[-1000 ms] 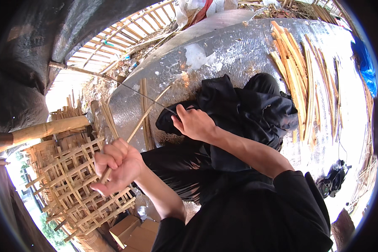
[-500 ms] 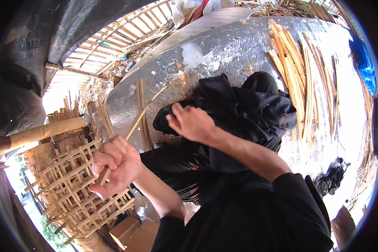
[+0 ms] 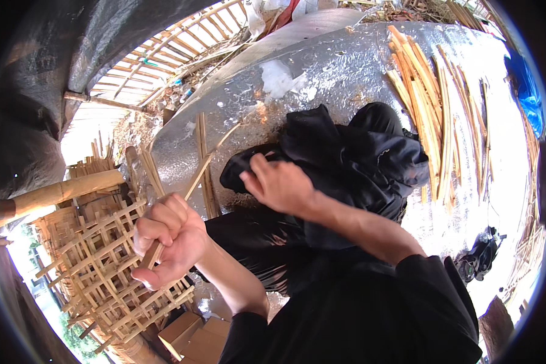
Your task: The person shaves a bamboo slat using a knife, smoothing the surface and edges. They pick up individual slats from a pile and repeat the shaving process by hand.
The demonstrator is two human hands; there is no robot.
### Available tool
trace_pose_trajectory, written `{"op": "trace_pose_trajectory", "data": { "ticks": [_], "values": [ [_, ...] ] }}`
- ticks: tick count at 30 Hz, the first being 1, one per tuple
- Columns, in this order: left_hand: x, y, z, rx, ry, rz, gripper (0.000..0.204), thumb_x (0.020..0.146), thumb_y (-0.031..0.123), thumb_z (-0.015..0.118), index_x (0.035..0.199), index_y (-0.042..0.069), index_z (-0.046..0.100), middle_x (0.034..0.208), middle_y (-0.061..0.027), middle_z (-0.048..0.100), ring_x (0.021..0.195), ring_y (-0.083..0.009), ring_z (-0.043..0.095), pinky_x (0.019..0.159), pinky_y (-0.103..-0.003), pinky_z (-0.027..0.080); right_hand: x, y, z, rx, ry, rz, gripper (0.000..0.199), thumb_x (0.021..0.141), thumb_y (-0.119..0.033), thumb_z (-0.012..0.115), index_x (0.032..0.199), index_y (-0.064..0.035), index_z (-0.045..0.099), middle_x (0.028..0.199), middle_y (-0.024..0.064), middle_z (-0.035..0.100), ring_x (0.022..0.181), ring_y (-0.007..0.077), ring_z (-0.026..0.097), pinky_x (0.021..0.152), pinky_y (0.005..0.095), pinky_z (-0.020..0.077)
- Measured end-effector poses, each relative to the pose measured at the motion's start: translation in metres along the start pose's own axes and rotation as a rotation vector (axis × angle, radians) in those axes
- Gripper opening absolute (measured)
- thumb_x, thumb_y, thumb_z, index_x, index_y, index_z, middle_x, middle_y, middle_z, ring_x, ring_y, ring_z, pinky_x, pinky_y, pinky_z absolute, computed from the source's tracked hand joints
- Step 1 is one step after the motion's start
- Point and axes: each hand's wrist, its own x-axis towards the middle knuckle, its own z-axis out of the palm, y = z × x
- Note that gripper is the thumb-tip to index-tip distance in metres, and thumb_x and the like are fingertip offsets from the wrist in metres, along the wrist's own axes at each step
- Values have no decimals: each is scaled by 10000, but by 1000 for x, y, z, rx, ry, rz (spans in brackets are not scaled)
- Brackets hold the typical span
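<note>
My left hand (image 3: 170, 239) is wrapped round a thin bamboo strip (image 3: 201, 171), its thumb stretched along the lower end. The strip slants up and away to the right, and its far tip hangs over the silver sheet. Over the black cloth on my lap (image 3: 346, 151), my right hand (image 3: 282, 187) hovers to the right of the strip, apart from it. Its thumb and forefinger point left with a gap between them; the other fingers are curled and partly hidden. I see nothing held in it.
A silver sheet (image 3: 340, 67) covers the ground. Bundled bamboo strips (image 3: 423, 91) lie at far right, beside a blue plastic bag (image 3: 528, 91). Left of me stand a woven bamboo lattice (image 3: 115, 267) and a thick bamboo pole (image 3: 70, 189). A cardboard box (image 3: 197, 340) sits near my left elbow.
My right hand has shifted slightly down and to the right. My left hand keeps its hold on the bamboo strip and has barely moved.
</note>
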Motion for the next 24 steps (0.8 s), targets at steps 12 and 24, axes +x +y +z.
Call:
{"op": "trace_pose_trajectory", "data": {
  "ticks": [12,24],
  "values": [
    [4,-7,-20,-49,-44,-3,675,937,729,332,654,117,323,527,28,238,468,-83,156,465,-289,131,10,71,38,-66,-115,157,318,973,-349,543,946,-34,509,571,203,612,558,421,639,499,504,526],
    [7,12,-30,-48,115,-113,629,942,670,321,628,125,321,512,35,208,481,-88,112,474,-291,104,18,60,33,-27,-104,110,295,959,-335,562,892,-54,498,550,179,604,502,388,632,459,484,515]
  ]
}}
